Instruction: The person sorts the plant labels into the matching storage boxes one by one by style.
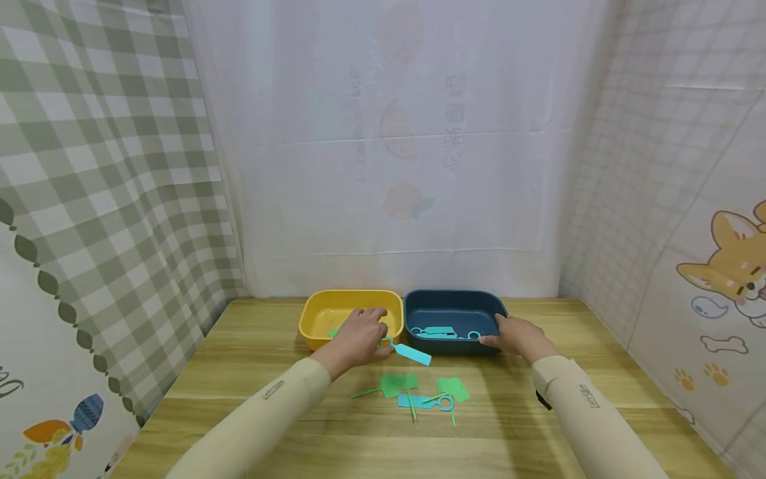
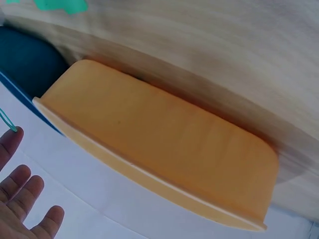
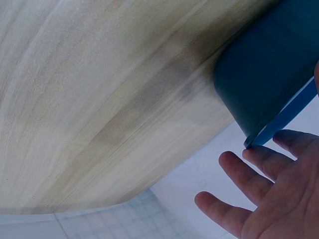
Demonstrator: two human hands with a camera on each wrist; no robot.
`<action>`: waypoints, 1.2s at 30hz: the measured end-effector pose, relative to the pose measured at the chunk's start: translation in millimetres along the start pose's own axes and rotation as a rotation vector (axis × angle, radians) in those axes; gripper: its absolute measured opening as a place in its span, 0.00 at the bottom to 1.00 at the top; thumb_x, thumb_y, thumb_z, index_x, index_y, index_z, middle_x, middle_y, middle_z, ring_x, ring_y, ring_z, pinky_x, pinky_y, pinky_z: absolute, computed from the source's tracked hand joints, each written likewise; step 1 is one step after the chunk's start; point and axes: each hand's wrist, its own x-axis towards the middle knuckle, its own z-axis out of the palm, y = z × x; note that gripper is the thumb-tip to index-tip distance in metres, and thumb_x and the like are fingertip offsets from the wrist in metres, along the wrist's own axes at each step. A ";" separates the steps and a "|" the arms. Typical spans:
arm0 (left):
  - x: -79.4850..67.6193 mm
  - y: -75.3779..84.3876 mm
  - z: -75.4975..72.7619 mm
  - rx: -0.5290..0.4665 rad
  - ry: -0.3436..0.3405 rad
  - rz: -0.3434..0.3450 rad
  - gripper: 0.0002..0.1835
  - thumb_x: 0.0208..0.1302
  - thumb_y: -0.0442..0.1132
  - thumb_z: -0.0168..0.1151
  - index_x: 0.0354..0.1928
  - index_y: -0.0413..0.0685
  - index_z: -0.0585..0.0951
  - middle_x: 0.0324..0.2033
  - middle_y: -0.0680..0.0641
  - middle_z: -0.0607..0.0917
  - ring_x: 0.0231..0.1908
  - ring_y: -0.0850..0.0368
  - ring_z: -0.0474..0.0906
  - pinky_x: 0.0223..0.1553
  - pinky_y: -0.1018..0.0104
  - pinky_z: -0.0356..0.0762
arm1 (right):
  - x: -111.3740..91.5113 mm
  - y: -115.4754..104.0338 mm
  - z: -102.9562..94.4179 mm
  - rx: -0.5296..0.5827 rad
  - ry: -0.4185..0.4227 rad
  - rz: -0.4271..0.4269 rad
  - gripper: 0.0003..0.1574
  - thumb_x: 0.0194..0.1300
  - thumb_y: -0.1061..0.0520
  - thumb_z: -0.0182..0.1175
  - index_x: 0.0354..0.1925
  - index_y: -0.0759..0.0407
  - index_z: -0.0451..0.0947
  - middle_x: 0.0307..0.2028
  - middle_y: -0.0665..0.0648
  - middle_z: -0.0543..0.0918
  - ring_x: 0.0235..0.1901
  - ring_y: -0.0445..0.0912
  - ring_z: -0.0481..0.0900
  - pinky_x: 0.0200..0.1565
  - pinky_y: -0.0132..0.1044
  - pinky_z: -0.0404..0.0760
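Note:
My left hand (image 1: 359,336) is over the front right of the yellow bin (image 1: 308,329). Its thumb and forefinger pinch the ring end of a flat blue plastic tag (image 1: 413,354), whose wide end points right, in front of the bins. In the left wrist view the other fingers (image 2: 30,191) are loosely bent. My right hand (image 1: 519,338) is at the right end of the dark blue bin (image 1: 413,303), its fingers spread against the rim. Inside that bin lie several blue tags (image 1: 439,331). A bit of green (image 1: 333,332) shows in the yellow bin, partly hidden by my left hand.
On the wooden table (image 1: 269,399), before the bins, several green tags with thin stakes (image 1: 391,384) lie loosely together, some over another blue ring-ended tag (image 1: 419,402). Both bins stand side by side against the white curtain (image 1: 335,199). Printed cloth hangs on both sides.

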 end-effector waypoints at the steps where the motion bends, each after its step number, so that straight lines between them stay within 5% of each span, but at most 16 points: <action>1: 1.7 0.3 -0.7 -0.004 -0.002 -0.009 0.18 0.54 0.60 0.55 0.22 0.55 0.79 0.52 0.47 0.73 0.49 0.50 0.71 0.50 0.52 0.68 | -0.2 0.1 0.3 0.000 0.001 -0.002 0.53 0.59 0.34 0.52 0.62 0.76 0.55 0.56 0.77 0.63 0.55 0.69 0.62 0.48 0.61 0.67; 17: 27.9 6.8 -6.5 0.030 -0.018 -0.136 0.20 0.55 0.60 0.54 0.22 0.53 0.81 0.48 0.49 0.75 0.48 0.53 0.71 0.49 0.50 0.67 | -2.0 -0.6 -0.5 0.000 0.000 -0.014 0.53 0.59 0.34 0.52 0.62 0.77 0.55 0.56 0.78 0.63 0.55 0.69 0.63 0.48 0.61 0.67; 36: 53.9 29.4 1.2 0.061 -0.046 -0.184 0.21 0.56 0.63 0.53 0.25 0.55 0.83 0.52 0.47 0.73 0.49 0.50 0.70 0.54 0.44 0.60 | 2.2 2.6 2.8 -0.014 -0.007 -0.010 0.55 0.59 0.32 0.51 0.63 0.75 0.54 0.56 0.78 0.63 0.56 0.69 0.61 0.46 0.63 0.66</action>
